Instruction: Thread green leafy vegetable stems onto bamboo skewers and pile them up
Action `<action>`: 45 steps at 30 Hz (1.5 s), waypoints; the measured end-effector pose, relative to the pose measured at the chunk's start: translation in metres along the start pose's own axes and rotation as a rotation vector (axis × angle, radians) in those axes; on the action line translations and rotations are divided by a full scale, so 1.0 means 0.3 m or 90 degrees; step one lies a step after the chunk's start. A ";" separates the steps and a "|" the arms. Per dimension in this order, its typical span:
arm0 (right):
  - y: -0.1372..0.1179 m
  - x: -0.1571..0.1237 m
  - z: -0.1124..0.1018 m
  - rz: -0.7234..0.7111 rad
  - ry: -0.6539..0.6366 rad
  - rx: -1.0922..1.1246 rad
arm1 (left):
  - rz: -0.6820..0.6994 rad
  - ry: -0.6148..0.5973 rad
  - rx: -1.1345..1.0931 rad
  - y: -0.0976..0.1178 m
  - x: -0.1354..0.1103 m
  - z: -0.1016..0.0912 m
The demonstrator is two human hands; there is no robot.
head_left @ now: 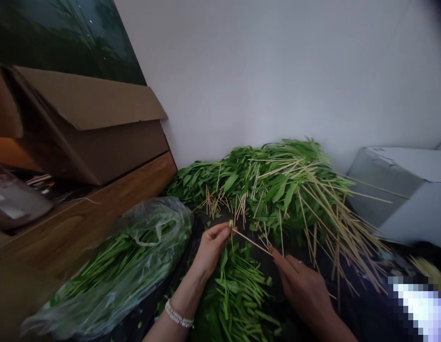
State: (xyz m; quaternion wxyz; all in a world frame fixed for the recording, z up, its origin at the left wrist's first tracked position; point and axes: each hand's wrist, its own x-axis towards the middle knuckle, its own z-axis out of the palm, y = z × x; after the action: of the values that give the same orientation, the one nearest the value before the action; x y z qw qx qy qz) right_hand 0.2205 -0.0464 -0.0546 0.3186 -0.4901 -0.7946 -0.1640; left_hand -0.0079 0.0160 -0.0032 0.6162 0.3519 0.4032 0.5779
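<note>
Between the fingertips of my left hand [215, 242] is the cut end of a leafy green stem [225, 273], whose leaves hang down. My right hand [302, 282] pinches a thin wooden skewer [254, 243], and its far end meets the stem at my left fingertips. Whether the tip has gone into the stem I cannot tell. Below my hands lies a pile of loose green stems [238, 304]. Beyond them is a large heap of leafy greens on skewers [277, 175], with many bare stick ends pointing right and towards me.
A clear plastic bag [135, 256] of long green stems lies at left. Behind it, an open cardboard box [117, 147] rests on a wooden surface [142, 183]. A white box [394, 190] stands at right, and a white wall [270, 71] rises behind the heap.
</note>
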 end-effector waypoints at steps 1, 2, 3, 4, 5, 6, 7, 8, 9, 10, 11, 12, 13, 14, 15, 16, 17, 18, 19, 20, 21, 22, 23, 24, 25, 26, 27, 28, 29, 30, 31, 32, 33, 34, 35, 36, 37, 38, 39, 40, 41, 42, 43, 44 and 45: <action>-0.001 0.001 -0.001 -0.001 0.001 0.001 | -0.001 -0.001 0.000 0.001 -0.002 0.001; -0.003 0.001 -0.003 -0.001 0.002 0.002 | -0.002 -0.002 0.000 0.001 -0.004 0.001; -0.005 0.002 -0.004 0.001 0.002 0.002 | -0.003 -0.004 0.001 0.001 -0.005 0.001; -0.006 0.002 -0.004 0.002 0.002 0.002 | -0.002 -0.005 0.003 0.000 -0.005 0.000; -0.008 0.002 -0.005 0.004 0.000 0.000 | 0.001 -0.004 0.006 -0.001 -0.005 -0.001; -0.009 0.003 -0.005 0.007 -0.001 0.000 | 0.006 -0.003 0.011 -0.002 -0.004 -0.003; -0.010 0.003 -0.004 0.009 -0.002 -0.001 | 0.010 -0.001 0.017 -0.004 -0.004 -0.005; -0.011 0.003 -0.004 0.010 -0.002 0.000 | 0.015 0.002 0.026 -0.005 -0.003 -0.007; -0.012 0.003 -0.004 0.011 -0.003 0.000 | 0.019 0.006 0.034 -0.006 -0.002 -0.008; -0.012 0.004 -0.003 0.011 -0.004 0.002 | 0.021 0.010 0.043 -0.006 -0.002 -0.009; -0.012 0.004 -0.003 0.011 -0.005 0.004 | 0.023 0.015 0.051 -0.006 -0.001 -0.009; -0.012 0.003 -0.002 0.011 -0.005 0.006 | 0.025 0.019 0.056 -0.006 -0.001 -0.009; -0.012 0.003 -0.001 0.014 -0.006 0.007 | 0.026 0.021 0.059 -0.007 -0.001 -0.009; -0.012 0.002 -0.001 0.016 -0.006 0.007 | 0.027 0.022 0.060 -0.007 -0.001 -0.010; -0.012 0.001 0.000 0.017 -0.008 0.006 | 0.026 0.022 0.062 -0.008 0.000 -0.010; -0.012 0.000 0.000 0.019 -0.009 0.004 | 0.026 0.022 0.063 -0.010 0.000 -0.011; -0.012 -0.002 0.001 0.022 -0.010 0.001 | 0.025 0.024 0.066 -0.011 0.001 -0.013; -0.012 -0.002 0.001 0.024 -0.011 -0.003 | 0.024 0.026 0.070 -0.012 0.002 -0.015; -0.012 -0.003 0.000 0.025 -0.011 -0.008 | 0.023 0.030 0.075 -0.013 0.003 -0.016; -0.011 -0.003 0.000 0.023 -0.012 -0.013 | 0.023 0.035 0.080 -0.014 0.003 -0.018; -0.011 -0.003 -0.001 0.022 -0.011 -0.017 | 0.021 0.038 0.085 -0.014 0.004 -0.019; -0.011 -0.002 -0.002 0.017 -0.008 -0.019 | 0.017 0.039 0.085 -0.013 0.004 -0.020; -0.011 -0.001 -0.003 0.012 -0.006 -0.017 | 0.013 0.040 0.080 -0.012 0.004 -0.020; -0.012 0.000 -0.004 0.009 -0.002 -0.013 | 0.005 0.037 0.068 -0.011 0.004 -0.019; -0.013 0.001 -0.004 0.008 0.006 -0.009 | -0.004 0.032 0.051 -0.010 0.004 -0.018; -0.014 0.002 -0.004 0.005 0.015 -0.005 | -0.013 0.027 0.033 -0.009 0.003 -0.017; -0.016 0.003 -0.003 0.001 0.026 -0.002 | -0.021 0.022 0.018 -0.009 0.003 -0.016; -0.018 0.004 -0.003 -0.003 0.037 -0.001 | -0.026 0.018 0.007 -0.009 0.002 -0.014; -0.019 0.005 -0.002 -0.007 0.045 0.001 | -0.030 0.014 0.000 -0.009 0.001 -0.013; -0.021 0.006 -0.002 -0.012 0.050 0.003 | -0.033 0.010 -0.003 -0.009 0.001 -0.012; -0.022 0.007 -0.002 -0.016 0.050 0.006 | -0.035 0.005 -0.006 -0.010 0.000 -0.012; -0.023 0.008 -0.002 -0.017 0.050 0.011 | -0.039 -0.003 -0.008 -0.009 0.000 -0.011; -0.024 0.009 -0.003 -0.018 0.050 0.017 | -0.044 -0.012 -0.010 -0.009 -0.001 -0.011; -0.025 0.010 -0.003 -0.017 0.051 0.022 | -0.047 -0.021 -0.012 -0.007 -0.002 -0.011; -0.025 0.010 -0.003 -0.016 0.054 0.025 | -0.049 -0.029 -0.012 -0.005 -0.003 -0.010; -0.026 0.010 -0.003 -0.015 0.058 0.028 | -0.050 -0.038 -0.009 -0.003 -0.004 -0.009; -0.026 0.010 -0.002 -0.014 0.059 0.030 | -0.052 -0.045 -0.006 0.000 -0.005 -0.007; -0.027 0.009 -0.002 -0.014 0.060 0.032 | -0.055 -0.050 -0.003 0.002 -0.006 -0.006; -0.028 0.008 0.000 -0.014 0.058 0.035 | -0.058 -0.054 -0.001 0.004 -0.008 -0.004; -0.029 0.006 0.001 -0.014 0.054 0.038 | -0.060 -0.058 0.002 0.007 -0.009 -0.002; -0.030 0.005 0.002 -0.015 0.052 0.040 | -0.062 -0.062 0.005 0.008 -0.011 -0.001; -0.031 0.004 0.004 -0.014 0.051 0.040 | -0.062 -0.067 0.008 0.010 -0.012 0.001; -0.032 0.002 0.005 -0.013 0.052 0.039 | -0.061 -0.074 0.013 0.011 -0.012 0.002; -0.033 0.001 0.006 -0.012 0.052 0.037 | -0.062 -0.080 0.019 0.011 -0.013 0.003; -0.034 0.001 0.007 -0.011 0.052 0.036 | -0.062 -0.084 0.026 0.012 -0.013 0.003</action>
State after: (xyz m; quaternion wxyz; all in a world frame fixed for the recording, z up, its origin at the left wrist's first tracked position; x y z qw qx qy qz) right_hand 0.2108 -0.0498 -0.0554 0.3628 -0.4668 -0.7896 -0.1641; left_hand -0.0087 0.0124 0.0006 0.6615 0.3815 0.3900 0.5146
